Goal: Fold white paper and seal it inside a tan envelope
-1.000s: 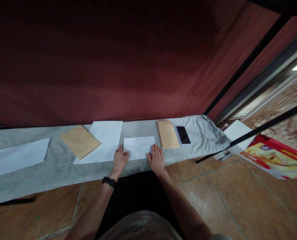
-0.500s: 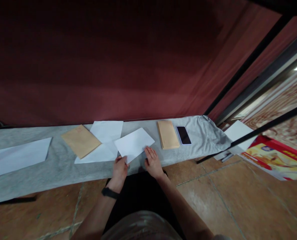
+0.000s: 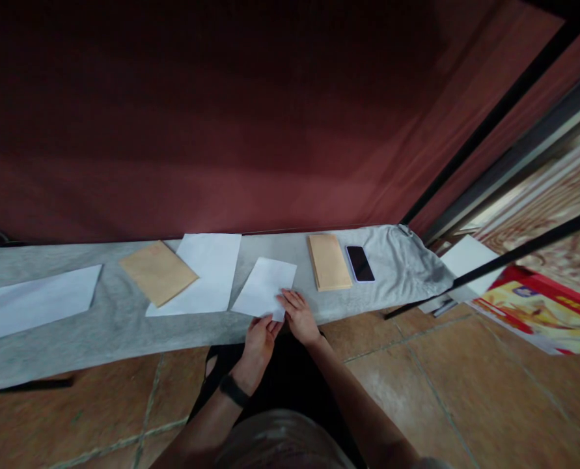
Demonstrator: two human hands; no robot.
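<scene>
Envelopes first: brown envelope stack (image 3: 329,262) lies flat on grey cloth (image 3: 99,332), just R of the work; a single brown envelope (image 3: 157,272) lies further L, overlapping a big white sheet (image 3: 210,272). All lie flat, contents not visible. Writing: none legible on envelopes or sheets; red-yellow printed poster (image 3: 538,305) on the floor far R has text, too blurred to read.

Folded white paper (image 3: 265,286) sits tilted on the cloth btwn the big sheet and the stack. L hand (image 3: 260,339), w/ black wristband (image 3: 234,391), has its fingers curled on the paper's near corner, looks like a pinch. R hand (image 3: 297,316) is flat and open, fingertips pressing the same corner. Dark-screen phone (image 3: 360,263) lies just beside the stack. Another white sheet (image 3: 36,303) lies far L.
</scene>
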